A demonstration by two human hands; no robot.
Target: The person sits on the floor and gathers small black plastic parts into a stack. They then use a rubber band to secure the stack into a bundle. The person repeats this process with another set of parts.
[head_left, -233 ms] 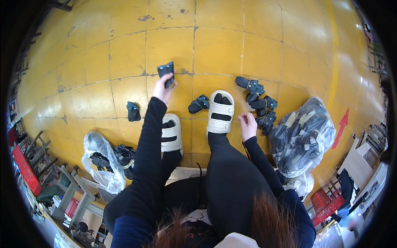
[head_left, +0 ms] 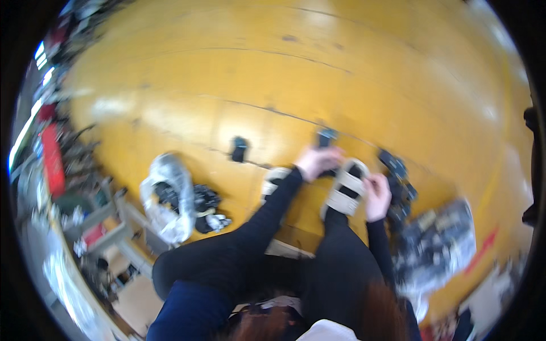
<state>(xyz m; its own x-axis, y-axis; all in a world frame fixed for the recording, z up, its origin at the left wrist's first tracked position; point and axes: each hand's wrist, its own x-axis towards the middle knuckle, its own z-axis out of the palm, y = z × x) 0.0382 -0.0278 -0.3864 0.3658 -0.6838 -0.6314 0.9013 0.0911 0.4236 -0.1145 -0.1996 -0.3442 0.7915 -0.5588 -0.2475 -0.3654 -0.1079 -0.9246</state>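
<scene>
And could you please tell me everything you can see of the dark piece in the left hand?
The dark piece is blurred, with a bluish-green far end that points forward. The left hand grips its near part, hiding its full shape; its material cannot be told. It is ahead and left of the cream right shoe; whether anything else touches it is unclear.

Dark piece (head_left: 326, 140) in the grip of the left hand (head_left: 314, 163).
From afar I see the right hand (head_left: 378, 197) beside a cream sandal (head_left: 341, 201), a bulging bag (head_left: 438, 241) on the yellow floor (head_left: 227, 79).
</scene>
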